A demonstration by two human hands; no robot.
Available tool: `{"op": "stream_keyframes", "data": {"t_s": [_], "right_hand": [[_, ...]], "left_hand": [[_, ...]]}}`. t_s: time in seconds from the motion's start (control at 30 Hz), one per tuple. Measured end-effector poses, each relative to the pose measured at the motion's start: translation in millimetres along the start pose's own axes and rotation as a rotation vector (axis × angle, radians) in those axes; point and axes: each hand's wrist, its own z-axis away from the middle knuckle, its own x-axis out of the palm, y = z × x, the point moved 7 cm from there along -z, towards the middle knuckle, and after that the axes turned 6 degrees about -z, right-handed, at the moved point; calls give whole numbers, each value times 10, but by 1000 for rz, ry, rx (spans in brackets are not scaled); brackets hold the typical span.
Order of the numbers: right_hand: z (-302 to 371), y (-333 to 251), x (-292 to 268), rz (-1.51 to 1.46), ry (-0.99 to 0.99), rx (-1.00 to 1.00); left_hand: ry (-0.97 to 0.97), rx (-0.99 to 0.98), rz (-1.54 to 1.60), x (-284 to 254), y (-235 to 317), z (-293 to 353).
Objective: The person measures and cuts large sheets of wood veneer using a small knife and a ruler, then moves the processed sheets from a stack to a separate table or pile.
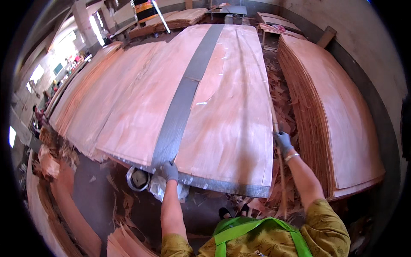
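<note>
My left hand (pixel 170 171), in a grey glove, is at the near edge of the worktable, fingers curled. It touches the grey bare strip (pixel 182 107) beside the near left corner of a pale wood veneer sheet (pixel 229 141). What its fingers hold, if anything, is hidden. Past the sheet's right edge, my gloved right hand (pixel 283 141) is closed round a long thin wooden stick (pixel 282 184), which hangs down toward the floor. Left of the grey strip lies another wide veneer sheet (pixel 141 111), with more sheets beyond it.
To the right stands a tall stack of veneer (pixel 349 115). Veneer scraps (pixel 280 94) litter the gap between it and the table. A metal bucket (pixel 138 179) and a whitish plastic bag (pixel 160 188) are under the table's near edge. More veneer (pixel 126 242) lies at lower left.
</note>
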Motion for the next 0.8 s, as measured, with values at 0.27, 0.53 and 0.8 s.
{"op": "stream_keyframes", "data": {"t_s": [0.27, 0.53, 0.8], "right_hand": [[556, 627, 874, -176, -213, 106], [2528, 1351, 115, 58, -294, 146], [2457, 1844, 599, 368, -645, 78]], "left_hand": [[-416, 117, 23, 146, 0, 44], [-348, 389, 715, -1272, 2268, 251], [-540, 1034, 313, -481, 5041, 2040]]}}
